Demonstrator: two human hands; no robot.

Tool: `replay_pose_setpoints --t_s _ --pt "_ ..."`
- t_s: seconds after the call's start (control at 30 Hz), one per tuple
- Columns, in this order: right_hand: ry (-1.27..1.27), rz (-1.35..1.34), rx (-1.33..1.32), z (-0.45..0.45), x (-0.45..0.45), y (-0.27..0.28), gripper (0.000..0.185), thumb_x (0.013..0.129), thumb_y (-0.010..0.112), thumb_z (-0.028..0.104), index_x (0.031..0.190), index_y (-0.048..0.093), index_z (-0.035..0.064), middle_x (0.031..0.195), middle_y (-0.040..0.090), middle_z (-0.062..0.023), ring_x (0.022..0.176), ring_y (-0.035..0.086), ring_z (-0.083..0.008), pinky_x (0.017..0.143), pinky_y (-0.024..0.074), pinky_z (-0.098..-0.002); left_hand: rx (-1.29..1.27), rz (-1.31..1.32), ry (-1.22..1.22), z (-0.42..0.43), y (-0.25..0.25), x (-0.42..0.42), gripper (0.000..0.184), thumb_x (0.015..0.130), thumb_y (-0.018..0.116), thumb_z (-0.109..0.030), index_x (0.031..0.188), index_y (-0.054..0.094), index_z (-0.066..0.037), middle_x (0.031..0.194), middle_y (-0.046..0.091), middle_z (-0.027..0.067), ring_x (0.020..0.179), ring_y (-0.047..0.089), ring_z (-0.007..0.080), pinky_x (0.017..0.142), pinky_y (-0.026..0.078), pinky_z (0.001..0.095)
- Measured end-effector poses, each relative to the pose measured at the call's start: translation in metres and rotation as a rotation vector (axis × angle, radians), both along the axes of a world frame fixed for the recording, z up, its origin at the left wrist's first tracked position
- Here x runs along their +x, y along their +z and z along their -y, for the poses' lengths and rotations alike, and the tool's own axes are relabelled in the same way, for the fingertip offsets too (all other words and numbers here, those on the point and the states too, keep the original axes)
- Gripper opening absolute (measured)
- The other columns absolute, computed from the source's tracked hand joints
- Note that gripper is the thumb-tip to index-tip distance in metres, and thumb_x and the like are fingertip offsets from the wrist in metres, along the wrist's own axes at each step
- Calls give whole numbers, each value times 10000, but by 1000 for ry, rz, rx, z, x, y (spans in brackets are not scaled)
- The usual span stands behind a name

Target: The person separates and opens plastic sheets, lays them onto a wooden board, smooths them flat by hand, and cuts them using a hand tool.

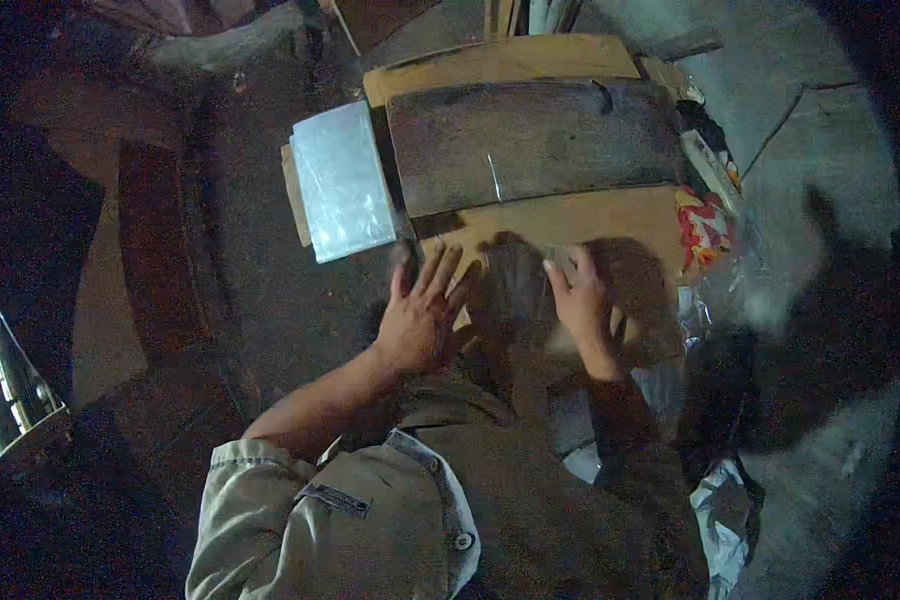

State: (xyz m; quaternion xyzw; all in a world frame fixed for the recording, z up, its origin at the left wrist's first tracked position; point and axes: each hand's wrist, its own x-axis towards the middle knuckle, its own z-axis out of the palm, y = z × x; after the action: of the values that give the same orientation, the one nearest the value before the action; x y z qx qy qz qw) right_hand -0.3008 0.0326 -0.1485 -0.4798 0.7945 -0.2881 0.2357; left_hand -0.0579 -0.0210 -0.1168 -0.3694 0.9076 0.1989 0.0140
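Note:
My left hand (422, 315) lies with fingers spread at the near left edge of a brown cardboard sheet (610, 215). My right hand (582, 300) is over the same cardboard farther right, its fingers bent but apart. Between the hands is a faint see-through sheet (515, 275) that looks like plastic film; its edges are hard to make out in the shadow. Beyond my hands a dark, worn board (530, 145) rests on the cardboard. Just past my left fingertips sits a stack of clear plastic bags (345, 185).
A red and yellow wrapper (705, 230) and crumpled clear plastic (695, 315) lie along the right side. White crumpled plastic (720, 520) is low on the right, on the grey floor (810, 250). A bright-edged panel (10, 370) stands at the far left.

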Motion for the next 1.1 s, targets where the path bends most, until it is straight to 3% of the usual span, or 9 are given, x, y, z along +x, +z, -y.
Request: replay_pose_setpoints --t_s 0.2,0.27,0.37,0.57,0.7,0.8,0.9,0.97,1.1 --pt "-106 64 264 -29 11 -11 484 775 725 356 997 532 -29 882 636 -204 791 628 -330 695 484 -389 92 17 -98 -28 -24 -11 574 854 539 -424 1338 444 -129 1523 98 139 1414 64 310 1063 148 607" --pt "-121 60 246 -29 14 -15 476 740 755 346 944 551 -33 865 636 -204 777 619 -328 681 473 -393 110 23 -94 -33 -26 -15 562 848 541 -425 1335 453 -158 1526 75 139 1413 63 318 1060 159 607" --pt "-71 -101 42 -29 17 -28 345 734 744 254 787 551 -27 690 599 -133 623 568 -235 604 445 -354 108 84 -133 -36 -28 -16 571 850 547 -394 1368 406 -200 1525 81 134 1414 58 316 1065 152 609" --pt "-82 132 31 -29 10 -42 248 784 696 207 803 588 -15 691 612 -127 639 574 -199 609 448 -341 191 34 -74 -36 -29 -17 628 821 584 -336 1396 361 -217 1529 88 95 1418 51 296 1068 134 616" --pt "-55 50 -3 -33 4 -45 239 799 685 203 833 593 -15 703 616 -129 646 572 -174 605 446 -330 198 58 -93 -35 -26 -17 610 824 585 -352 1384 385 -214 1530 86 100 1419 40 294 1065 117 629" --pt "-110 98 51 -33 4 -34 226 796 684 180 826 561 -7 800 604 -160 739 557 -248 701 437 -362 195 78 -90 -37 -31 -15 563 834 574 -349 1364 420 -236 1528 91 112 1420 36 292 1066 115 628" --pt "-118 243 108 -35 1 -34 238 790 691 173 906 558 14 804 597 -133 801 545 -207 698 440 -344 209 61 -97 -36 -28 -14 541 835 570 -352 1348 442 -238 1527 90 115 1421 31 294 1067 118 627" --pt "-137 451 -117 -37 1 -42 299 777 705 168 991 538 44 816 601 -69 778 538 -157 647 448 -306 222 49 -89 -34 -20 -15 529 838 568 -360 1335 458 -218 1521 107 121 1418 47 292 1061 138 626" --pt "-276 757 -17 -34 9 -6 294 758 723 166 976 550 70 829 606 -6 711 549 -92 613 449 -253 89 -1 -62 -36 -38 -16 533 860 554 -386 1318 463 -128 1487 199 150 1394 147 295 1034 198 613"
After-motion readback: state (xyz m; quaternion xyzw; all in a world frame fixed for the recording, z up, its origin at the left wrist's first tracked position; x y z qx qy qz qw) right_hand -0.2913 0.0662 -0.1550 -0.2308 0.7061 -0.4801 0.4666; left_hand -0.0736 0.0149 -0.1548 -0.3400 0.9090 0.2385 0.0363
